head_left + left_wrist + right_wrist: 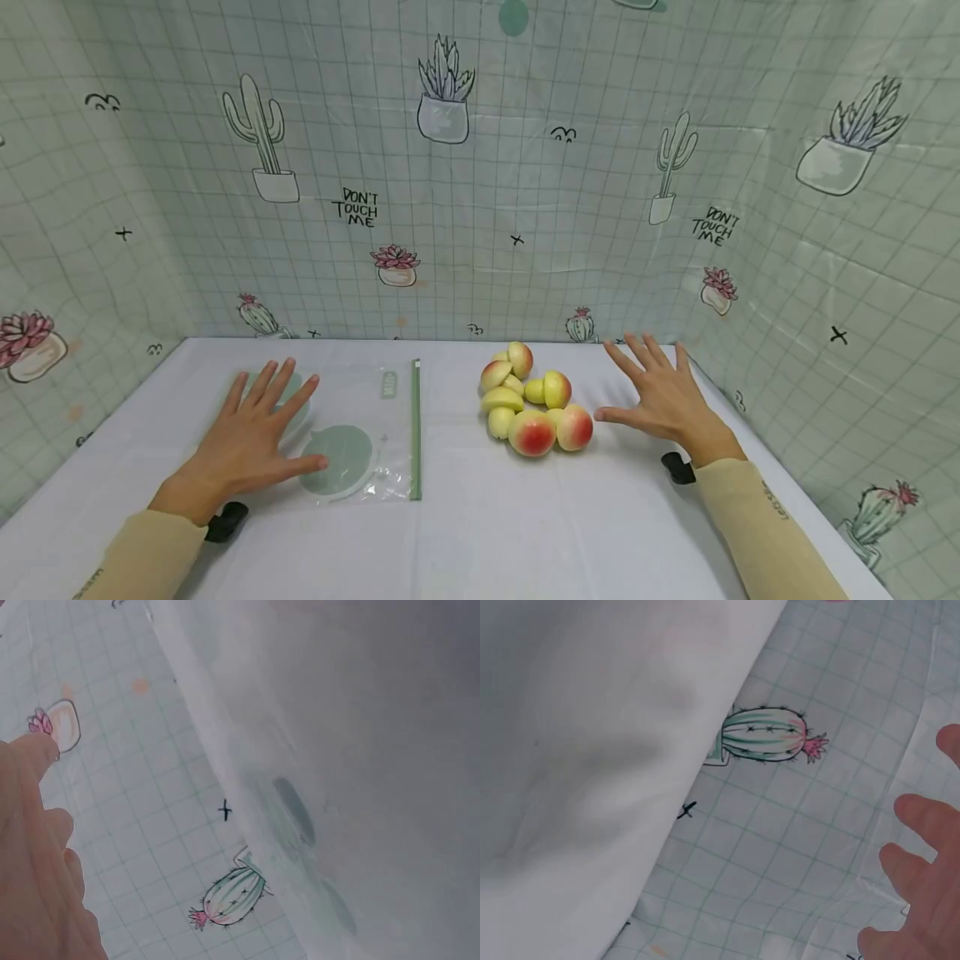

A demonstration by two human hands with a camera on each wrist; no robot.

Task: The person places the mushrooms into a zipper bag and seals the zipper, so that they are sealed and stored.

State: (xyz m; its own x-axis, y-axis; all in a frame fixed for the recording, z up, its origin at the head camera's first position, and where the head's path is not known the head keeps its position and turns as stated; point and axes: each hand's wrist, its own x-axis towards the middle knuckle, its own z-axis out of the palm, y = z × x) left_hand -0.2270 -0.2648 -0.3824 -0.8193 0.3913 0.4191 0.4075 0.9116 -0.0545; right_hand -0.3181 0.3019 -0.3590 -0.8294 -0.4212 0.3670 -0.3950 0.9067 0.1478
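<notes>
Fingers [279, 382] of both hands spread wide and released, grasping nothing. The left hand [243, 442] lies over part of a clear bag [360, 392] at centre left of the frame; whether it touches the film cannot be told. The right hand [667, 404], at right, has its thumb just beside a loose cluster of fruit [532, 433] at centre right; bag and fruit lie apart on the white table [487, 533].

Likely faults: a sideways sweep of the right thumb could set the rounder fruit rolling, since nothing fences the cluster in; pieces that lean together could shift as one is disturbed. The thin bag could crease or slide if the left hand dragged across it, and its flat walls may cling together.

Materials: the fruit is smooth and matt, yellow blushed with red, some pieces globular, others flattened or wedge-like. The bag is glossy, wrinkled plastic with pale green round patches and a straight, stiff-looking green strip [416, 442] along its right edge. Behind hangs a creased, grid-printed sheet [480, 192].
</notes>
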